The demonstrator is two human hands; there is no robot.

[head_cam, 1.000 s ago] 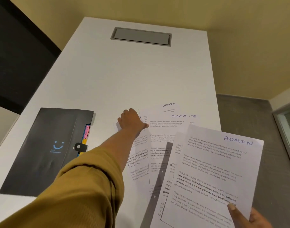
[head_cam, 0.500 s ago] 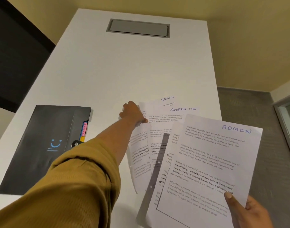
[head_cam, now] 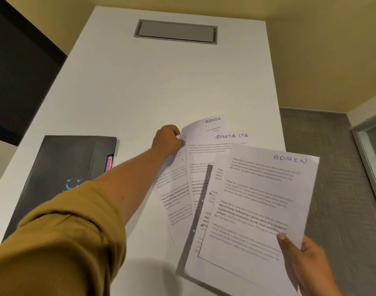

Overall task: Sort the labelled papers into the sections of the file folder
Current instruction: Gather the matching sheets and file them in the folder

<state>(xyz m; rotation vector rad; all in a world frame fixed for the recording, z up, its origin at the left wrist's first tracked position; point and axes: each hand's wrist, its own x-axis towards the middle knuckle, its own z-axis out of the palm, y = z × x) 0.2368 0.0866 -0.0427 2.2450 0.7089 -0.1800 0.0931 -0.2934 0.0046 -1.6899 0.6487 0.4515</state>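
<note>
Near the right edge of the bench (head_cam: 161, 86), the top corner of a loose sheet (head_cam: 176, 197) is pinched by the left hand (head_cam: 169, 138), apparently so that it can be peeled off the spread beneath. Under it, 2 further sheets are seen lying flat, headed ADMIN (head_cam: 212, 120) and SPORTS (head_cam: 231, 136). A small stack topped by another ADMIN sheet (head_cam: 259, 201) is gripped at its lower corner by the right hand (head_cam: 308, 261) and held above the bench's near right corner, probably as a gathered group. Toward the left edge, the dark file folder (head_cam: 61, 174) lies closed, coloured tabs showing at its side; nothing is judged filed yet.
</note>
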